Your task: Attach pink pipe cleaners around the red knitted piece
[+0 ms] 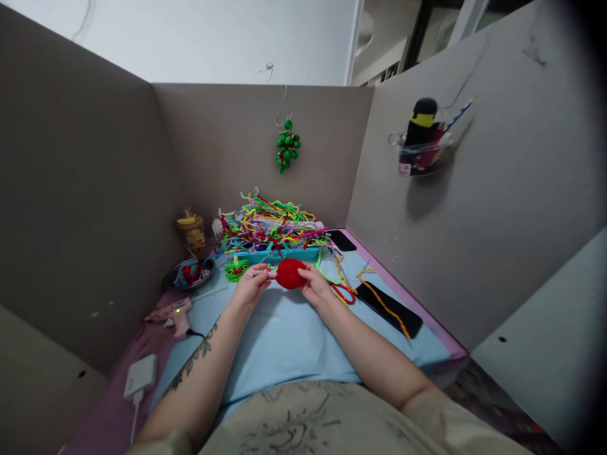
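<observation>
Above the light blue cloth I have a rounded, fuzzy red piece point(290, 273) that looks made of chenille stems. My right hand point(313, 282) pinches its right edge between thumb and fingers. A thin pale pink stick point(271, 275) reaches the left side of the red piece, and my left hand point(253, 284) is closed on it; whether the two are joined I cannot tell. Just left of that hand lies a green fuzzy figure point(236, 270) with eyes. Red-handled scissors point(343, 294) rest to the right of my right hand.
A blue tray point(256, 256) heaped with colourful chenille stems point(275, 224) stands at the back. Left are a dark bowl point(171, 278), a pink glue gun point(177, 314) and a white adapter point(141, 376). Right lie a black phone point(396, 309) and an orange stem. Grey panels point(256, 139) enclose the table.
</observation>
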`<state>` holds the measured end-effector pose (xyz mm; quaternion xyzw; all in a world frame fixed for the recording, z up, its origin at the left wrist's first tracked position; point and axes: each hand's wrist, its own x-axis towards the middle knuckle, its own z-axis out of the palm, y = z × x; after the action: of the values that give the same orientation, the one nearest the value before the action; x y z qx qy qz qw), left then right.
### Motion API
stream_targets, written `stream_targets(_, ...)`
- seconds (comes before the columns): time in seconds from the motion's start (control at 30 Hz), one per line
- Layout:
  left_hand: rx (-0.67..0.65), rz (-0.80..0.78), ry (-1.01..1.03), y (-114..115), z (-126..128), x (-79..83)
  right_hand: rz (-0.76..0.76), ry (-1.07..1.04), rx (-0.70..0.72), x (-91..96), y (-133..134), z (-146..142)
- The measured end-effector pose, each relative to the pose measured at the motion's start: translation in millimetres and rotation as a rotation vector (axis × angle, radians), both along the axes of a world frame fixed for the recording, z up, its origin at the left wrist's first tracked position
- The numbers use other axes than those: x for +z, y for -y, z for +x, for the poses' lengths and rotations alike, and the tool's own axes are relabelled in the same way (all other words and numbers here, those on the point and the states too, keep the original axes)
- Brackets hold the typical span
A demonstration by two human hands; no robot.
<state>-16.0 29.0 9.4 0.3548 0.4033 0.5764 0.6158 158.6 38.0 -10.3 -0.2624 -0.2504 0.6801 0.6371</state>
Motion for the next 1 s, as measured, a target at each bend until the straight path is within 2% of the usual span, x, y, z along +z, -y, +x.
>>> stream_targets(0.17, 0.08, 0.049, -0.083, -2.9, -9.4, 3.1, -0.057, -0.027, 0.035, -0.7, -2.4, 2.0)
stream_targets(0.4, 0.155, 0.089, -0.086, -5.3, -10.0, 2.5, -0.092, -0.036, 0.112, -8.3, -7.0, 3.4)
stream_targets(0.5, 0.12, 0.097, -0.086, -5.0, -8.1, 1.3, -0.089, 0.107, 0.206, -15.4, -6.8, 0.0)
stream_targets(0.57, 0.085, 0.083, -0.107, -3.9, -6.8, 1.3, -0.064, 0.319, 0.207, -19.8, -5.3, -3.3)
stream_targets(0.63, 0.057, 0.071, -0.166, -1.8, -5.0, 2.2, 0.057, 0.59, 0.07, -21.1, -2.2, -5.6)
stream_targets(0.7, 0.018, 0.094, -0.253, 1.2, -2.3, 3.5, 0.287, 0.851, -0.135, -17.6, 3.0, -6.0)
stream_targets(0.77, -0.037, 0.155, -0.35, 4.6, 0.9, 4.8, 0.559, 1.029, -0.265, -10.5, 9.9, -5.1)
stream_targets(0.87, -0.127, 0.262, -0.476, 8.5, 5.2, 4.9, 0.843, 1.119, -0.228, -0.6, 19.3, -4.0)
stream_targets(0.93, -0.183, 0.296, -0.524, 9.5, 6.7, 3.8, 0.923, 1.128, -0.174, 1.4, 22.0, -3.9)
stream_targets(1.0, -0.225, 0.298, -0.548, 9.6, 6.8, 2.4, 0.93, 1.127, -0.158, 0.0, 21.4, -3.9)
